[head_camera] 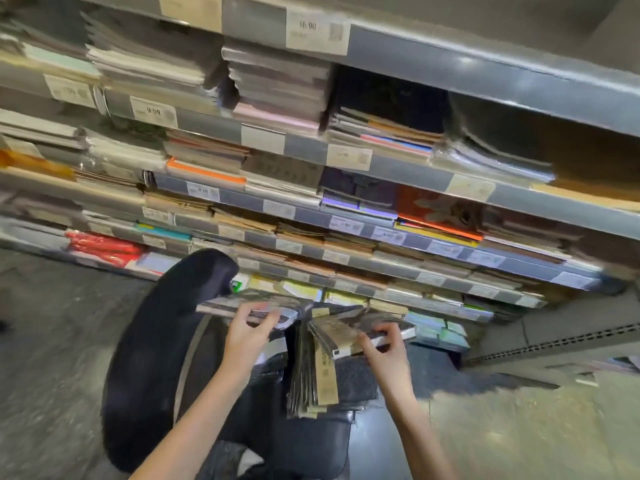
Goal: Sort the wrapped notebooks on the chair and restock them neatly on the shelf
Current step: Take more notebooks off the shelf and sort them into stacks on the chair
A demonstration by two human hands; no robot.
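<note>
Head view, looking down at a black chair (156, 341) in front of a grey shelf unit (485, 74). Left hand (247, 336) over the chair seat, fingers curled around the near edge of a small stack of wrapped notebooks (239, 304), held roughly level and lifted clear of the seat. Right hand (384, 348) to the right of it, thumb and fingers pinching a second bundle of notebooks (349, 336), dark covers with tan paper bands, tilted and fanned toward the camera. Between and below the two hands, a third pile of banded notebooks (313, 379) lying on the dark seat, long side running toward the camera, touching neither hand. Motion blur over both held stacks; exact count of notebooks impossible to tell. Behind the chair, several shelf tiers packed with flat stacks of notebooks in plastic wrap, price labels (317, 32) along the front rails. Red packs (104, 249) low on the left. Grey speckled floor (45, 358) on both sides of the chair.
</note>
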